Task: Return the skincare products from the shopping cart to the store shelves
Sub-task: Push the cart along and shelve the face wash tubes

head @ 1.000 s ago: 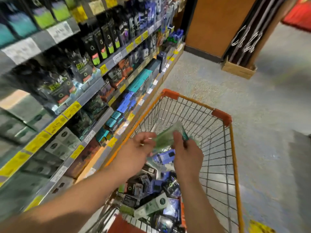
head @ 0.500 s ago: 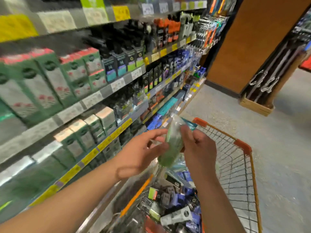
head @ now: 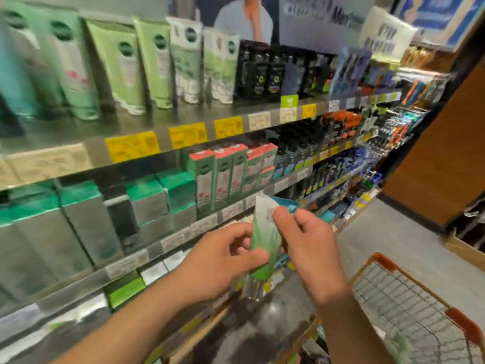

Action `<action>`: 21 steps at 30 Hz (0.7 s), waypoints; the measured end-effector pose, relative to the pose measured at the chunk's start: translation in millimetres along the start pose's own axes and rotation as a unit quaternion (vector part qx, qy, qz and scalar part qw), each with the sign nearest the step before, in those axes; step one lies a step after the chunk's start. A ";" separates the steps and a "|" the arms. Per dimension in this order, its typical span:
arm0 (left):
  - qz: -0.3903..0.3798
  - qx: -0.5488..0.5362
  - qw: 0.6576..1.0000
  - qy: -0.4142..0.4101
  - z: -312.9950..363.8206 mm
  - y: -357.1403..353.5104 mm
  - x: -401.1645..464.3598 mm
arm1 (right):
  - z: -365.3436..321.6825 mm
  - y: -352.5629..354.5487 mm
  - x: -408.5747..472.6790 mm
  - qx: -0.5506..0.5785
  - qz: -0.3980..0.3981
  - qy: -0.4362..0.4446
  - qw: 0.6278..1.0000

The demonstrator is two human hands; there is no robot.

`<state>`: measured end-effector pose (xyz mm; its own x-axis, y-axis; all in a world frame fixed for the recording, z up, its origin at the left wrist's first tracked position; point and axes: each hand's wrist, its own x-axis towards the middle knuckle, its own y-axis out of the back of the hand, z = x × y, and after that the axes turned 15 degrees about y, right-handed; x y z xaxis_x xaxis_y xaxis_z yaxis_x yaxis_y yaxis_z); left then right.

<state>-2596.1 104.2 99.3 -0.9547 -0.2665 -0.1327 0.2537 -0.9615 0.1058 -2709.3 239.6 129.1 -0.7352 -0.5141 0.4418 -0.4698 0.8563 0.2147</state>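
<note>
Facing blurred shelves. Gripping green tube with left hand and right hand, left of cart. Risking misplacing among lookalike tubes far left.

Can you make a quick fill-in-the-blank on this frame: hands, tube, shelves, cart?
1. Both the left hand and the right hand hold a ____ tube.
2. The tube's silver cap points ____.
3. The wire cart has ____ corner guards.
4. The tall green tubes stand on the ____ shelf in view.

Missing words: green; down; orange; top
</note>
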 end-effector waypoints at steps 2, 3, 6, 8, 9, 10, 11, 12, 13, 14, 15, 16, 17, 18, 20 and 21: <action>0.037 0.021 0.999 -0.002 5.5 24.3 -19.1 | -15.9 -21.9 3.6 0.018 -0.044 0.018 0.999; 0.055 0.026 0.998 -0.005 8.1 36.0 -28.3 | -23.9 -32.8 4.9 0.032 -0.064 0.030 0.997; 0.094 -0.001 0.995 -0.011 15.0 69.6 -55.3 | -42.6 -65.9 6.6 0.054 -0.100 0.051 0.992; 0.119 -0.006 0.993 -0.018 18.9 88.8 -69.9 | -53.5 -86.8 8.1 0.073 -0.129 0.060 0.987; 0.135 -0.002 0.991 -0.023 20.9 99.4 -78.5 | -58.7 -98.8 8.9 0.084 -0.146 0.058 0.984; 0.151 -0.001 0.988 -0.028 22.1 110.4 -87.2 | -65.3 -110.7 9.2 0.100 -0.164 0.055 0.980; 0.166 0.000 0.986 -0.032 24.1 120.2 -94.8 | -71.8 -120.8 9.9 0.110 -0.180 0.056 0.976; 0.185 0.001 0.982 -0.035 26.3 130.0 -102.5 | -78.3 -130.9 11.0 0.114 -0.195 0.061 0.972; 0.202 0.002 0.979 -0.040 29.4 139.1 -110.4 | -84.7 -140.9 12.1 0.115 -0.209 0.070 0.969; 0.220 0.004 0.975 -0.043 32.4 148.2 -117.9 | -91.4 -150.2 12.7 0.118 -0.224 0.081 0.964; 0.235 0.009 0.971 -0.046 36.6 156.4 -126.1 | -98.4 -158.9 12.7 0.124 -0.237 0.092 0.959; 0.253 0.017 0.966 -0.048 40.3 165.0 -134.0 | -105.5 -167.8 12.6 0.131 -0.249 0.100 0.954; 0.269 0.026 0.962 -0.050 44.0 172.8 -141.7 | -112.4 -176.3 12.0 0.136 -0.260 0.107 0.950; 0.287 0.035 0.956 -0.051 47.2 181.2 -149.1 | -119.3 -184.4 10.9 0.139 -0.275 0.111 0.945; 0.326 0.041 0.943 -0.057 54.4 195.3 -163.8 | -131.3 -202.2 7.9 0.149 -0.308 0.111 0.933; 0.348 0.042 0.935 -0.059 56.9 201.8 -170.2 | -136.5 -212.0 5.9 0.157 -0.323 0.113 0.926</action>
<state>-2391.3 -40.6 199.3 -0.5740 -0.8119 0.1066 0.8119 -0.5473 0.2031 -2547.3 61.8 205.1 -0.1470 -0.8601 0.4885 -0.9212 0.2989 0.2490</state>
